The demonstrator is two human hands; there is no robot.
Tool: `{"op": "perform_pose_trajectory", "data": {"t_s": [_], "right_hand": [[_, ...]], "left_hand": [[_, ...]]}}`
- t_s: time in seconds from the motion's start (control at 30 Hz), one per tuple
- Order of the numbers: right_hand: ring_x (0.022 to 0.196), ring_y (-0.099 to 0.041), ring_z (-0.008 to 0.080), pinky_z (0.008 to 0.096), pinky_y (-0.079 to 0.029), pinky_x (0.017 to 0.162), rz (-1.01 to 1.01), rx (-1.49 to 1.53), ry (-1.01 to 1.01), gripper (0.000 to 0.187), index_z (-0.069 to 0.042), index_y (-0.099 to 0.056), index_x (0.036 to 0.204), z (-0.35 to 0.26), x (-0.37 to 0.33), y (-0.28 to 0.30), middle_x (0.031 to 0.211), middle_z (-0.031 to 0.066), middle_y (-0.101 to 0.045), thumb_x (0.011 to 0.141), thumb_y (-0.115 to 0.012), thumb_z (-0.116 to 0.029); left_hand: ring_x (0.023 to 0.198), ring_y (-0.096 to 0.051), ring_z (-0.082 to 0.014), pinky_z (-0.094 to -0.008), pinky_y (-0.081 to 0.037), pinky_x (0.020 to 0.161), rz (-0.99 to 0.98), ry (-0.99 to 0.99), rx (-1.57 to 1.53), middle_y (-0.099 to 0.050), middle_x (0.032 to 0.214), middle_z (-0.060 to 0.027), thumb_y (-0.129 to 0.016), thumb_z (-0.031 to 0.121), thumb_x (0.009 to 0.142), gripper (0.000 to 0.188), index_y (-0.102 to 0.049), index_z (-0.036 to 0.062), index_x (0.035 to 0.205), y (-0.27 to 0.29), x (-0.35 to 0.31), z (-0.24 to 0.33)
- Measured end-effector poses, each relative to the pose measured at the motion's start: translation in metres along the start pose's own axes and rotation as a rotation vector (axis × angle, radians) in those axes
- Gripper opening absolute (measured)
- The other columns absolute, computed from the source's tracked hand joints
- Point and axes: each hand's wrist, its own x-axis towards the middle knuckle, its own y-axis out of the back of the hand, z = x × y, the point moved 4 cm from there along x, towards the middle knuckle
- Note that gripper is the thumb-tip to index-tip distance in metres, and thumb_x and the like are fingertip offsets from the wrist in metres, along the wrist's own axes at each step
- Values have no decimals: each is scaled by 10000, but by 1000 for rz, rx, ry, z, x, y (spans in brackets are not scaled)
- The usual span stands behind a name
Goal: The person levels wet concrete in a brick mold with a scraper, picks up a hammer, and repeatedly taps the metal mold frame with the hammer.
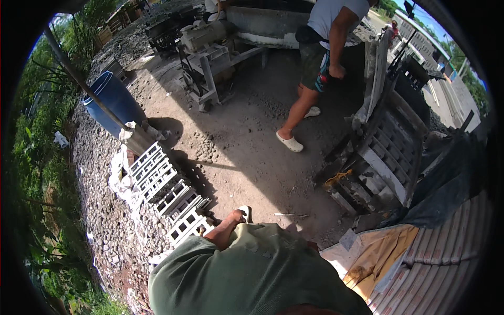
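Note:
My left forearm comes out of a green sleeve [184,262] and angles up and to the right. At its end my left hand [237,216] is small in view, next to a pale curved thing [245,211] that I cannot make out. Its fingers do not show clearly enough to tell whether they grip. Just left of this arm, grey hollow concrete blocks [191,227] stand in a row, openings facing up. The green shirt over my bent body fills the lower middle. It hides my right hand; only a sliver of skin shows at its right edge.
A person [320,58] in pale clogs steps across the dirt floor ahead. A blue barrel [118,107] stands left, beyond the block row. Behind are a machine on a frame [207,68] and a large trough [262,23]. Stacked sacks [441,262] and a metal rack [391,152] line the right.

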Motion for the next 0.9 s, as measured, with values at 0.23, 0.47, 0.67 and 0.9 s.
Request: {"op": "perform_pose_trajectory", "data": {"t_s": [0.23,0.47,0.67,0.9], "right_hand": [[645,-628,174,294,-497,546,-28,-318,256,218,-19,-630,963,-29,61,-17,780,91,-651,827,-567,-177],[657,-625,169,293,-497,556,-164,-398,674,233,-15,-630,976,-133,109,-77,782,88,-651,824,-574,-181],[723,-579,154,277,-471,621,37,-162,1,317,-41,-584,1089,-199,112,-126,847,62,-612,835,-590,-231],[615,-566,142,294,-444,561,-7,-633,382,294,13,-633,974,-152,141,-116,741,65,-633,806,-577,-221]], "left_hand": [[563,-626,-193,-306,-505,537,289,7,-78,-638,639,-122,-645,153,634,429,-631,76,1056,81,4,16],[944,-600,-337,-376,-475,862,235,131,-35,-631,966,-204,-523,135,635,406,-652,91,1018,143,-24,-19],[924,-608,-329,-380,-497,810,271,293,-182,-635,953,-193,-536,164,645,363,-667,92,976,142,-33,-77],[893,-627,-310,-367,-502,790,279,225,-521,-650,919,-174,-597,218,654,386,-653,107,1019,107,4,-157]]}}
